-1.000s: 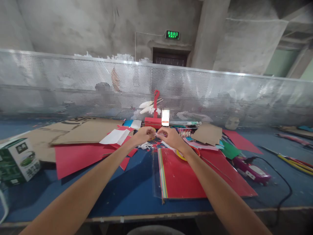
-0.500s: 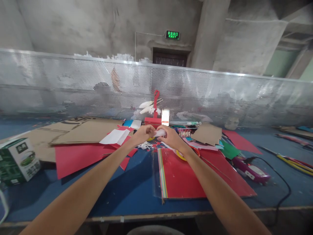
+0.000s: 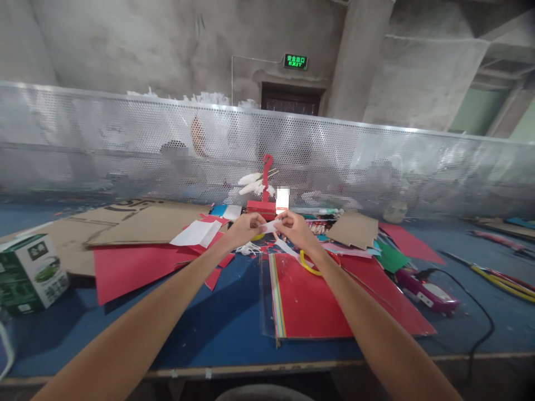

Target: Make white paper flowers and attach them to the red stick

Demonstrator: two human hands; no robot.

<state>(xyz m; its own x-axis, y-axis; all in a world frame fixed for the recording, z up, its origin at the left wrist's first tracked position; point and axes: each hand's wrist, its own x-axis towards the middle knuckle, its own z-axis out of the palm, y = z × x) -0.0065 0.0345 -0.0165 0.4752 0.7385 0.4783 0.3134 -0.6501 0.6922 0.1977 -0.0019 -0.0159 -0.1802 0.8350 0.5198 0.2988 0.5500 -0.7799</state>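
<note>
My left hand [image 3: 246,228] and my right hand [image 3: 297,229] meet above the far middle of the blue table [image 3: 200,328]. Both pinch a small white strip of paper or tape [image 3: 272,225] stretched between their fingertips. A yellow ring, perhaps a tape roll [image 3: 311,263], lies under my right wrist on a stack of red and coloured paper in a clear sleeve [image 3: 309,301]. White scraps [image 3: 247,249] lie on the table below my left hand.
Red sheets [image 3: 129,267] and brown cardboard [image 3: 137,223] cover the left. A green box [image 3: 29,275] stands at far left. A purple glue gun [image 3: 426,289] with black cord lies right. A red stand [image 3: 263,203] and a perforated metal fence [image 3: 125,145] are behind.
My hands have stayed in the same spot; the fingers shifted and the white strip between them now shows more, pulled slightly apart.
</note>
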